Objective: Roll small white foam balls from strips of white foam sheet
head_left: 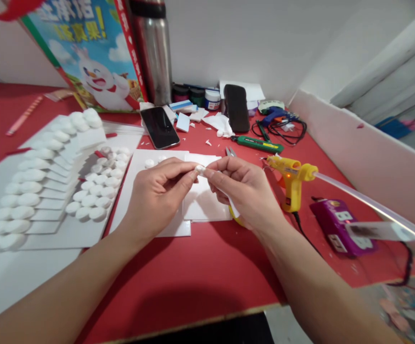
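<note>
My left hand and my right hand meet over the middle of the table, both closed. Between their thumbs and fingertips they pinch a small white piece, too small to name its material. A thin white strip shows under my right hand's curled fingers. Below the hands lie white boards, with a white disc on the left one. Scissors lie partly hidden under my right hand, their blades pointing away.
Rows of white discs cover boards at left. A yellow glue gun with a long glue stick stands right, near a purple power strip. Behind are a phone, a dark phone, a green pen-like tool and a steel flask.
</note>
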{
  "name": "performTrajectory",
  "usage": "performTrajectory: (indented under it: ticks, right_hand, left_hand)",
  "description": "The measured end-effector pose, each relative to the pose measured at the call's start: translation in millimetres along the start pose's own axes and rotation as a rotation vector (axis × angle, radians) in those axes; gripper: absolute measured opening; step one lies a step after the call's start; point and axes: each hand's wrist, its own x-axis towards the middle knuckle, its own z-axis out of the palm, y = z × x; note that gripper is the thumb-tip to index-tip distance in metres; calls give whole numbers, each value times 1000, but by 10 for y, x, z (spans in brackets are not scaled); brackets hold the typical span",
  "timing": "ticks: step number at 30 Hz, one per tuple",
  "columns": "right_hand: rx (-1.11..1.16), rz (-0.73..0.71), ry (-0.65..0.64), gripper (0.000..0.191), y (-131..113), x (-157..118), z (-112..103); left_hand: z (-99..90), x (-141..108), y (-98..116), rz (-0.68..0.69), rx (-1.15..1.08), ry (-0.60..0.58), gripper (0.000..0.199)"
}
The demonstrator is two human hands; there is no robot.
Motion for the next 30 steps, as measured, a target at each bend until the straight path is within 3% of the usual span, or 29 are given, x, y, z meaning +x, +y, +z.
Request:
performTrajectory:
  ticks: [5, 11, 19, 24, 30]
  right_hand:
    - [-69, -28, 39, 23, -7, -18, 24]
    - [-585, -349, 234, 18, 29, -88, 91]
    - [-243, -107, 151, 24, -10, -71, 130]
    - [-247, -154, 173, 20, -32, -118, 170]
    - [-211, -228, 134, 9, -27, -151, 157]
  left_hand:
    - [14, -17, 14, 14, -24, -33, 12]
    - [87, -46, -8, -42, -75, 0, 11]
    - [87, -72, -33, 45, 51, 73, 12]
    - [107, -100, -23, 180, 222, 114, 16]
    - [123, -132, -91, 463, 442, 158, 28]
